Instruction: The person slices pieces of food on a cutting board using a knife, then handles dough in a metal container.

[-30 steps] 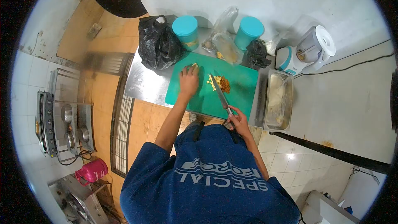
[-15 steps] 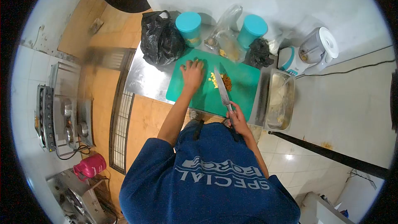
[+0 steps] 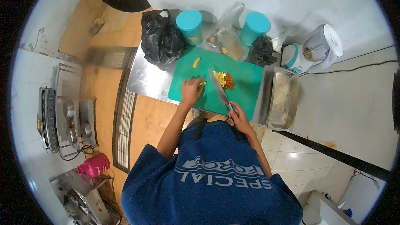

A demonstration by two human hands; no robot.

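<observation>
My right hand (image 3: 240, 120) is wrapped round the handle of a kitchen knife (image 3: 220, 91). The blade points away from me over the green cutting board (image 3: 246, 96), beside a heap of small yellow diced pieces (image 3: 219, 78). Touching those is a pile of finely chopped brown bits (image 3: 228, 82). On the left half of the board, my left hand (image 3: 191, 91) has its fingers closed on a yellow strip of food (image 3: 202, 83), whose kind I cannot make out. Another yellow piece (image 3: 196, 62) lies farther back on the board.
Behind the board stand a black plastic bag (image 3: 160, 39), two turquoise-lidded containers (image 3: 189, 21) (image 3: 255, 27), a clear bag (image 3: 229, 41) and a small black bag (image 3: 262, 51). At right are a metal pan (image 3: 273, 118) and a blender (image 3: 296, 58). A pink gas cylinder (image 3: 95, 166) is at lower left.
My left hand has drawn back toward me with the yellow strip, uncovering another piece on the board. The knife tip has shifted slightly left; more of the diced heap shows.
</observation>
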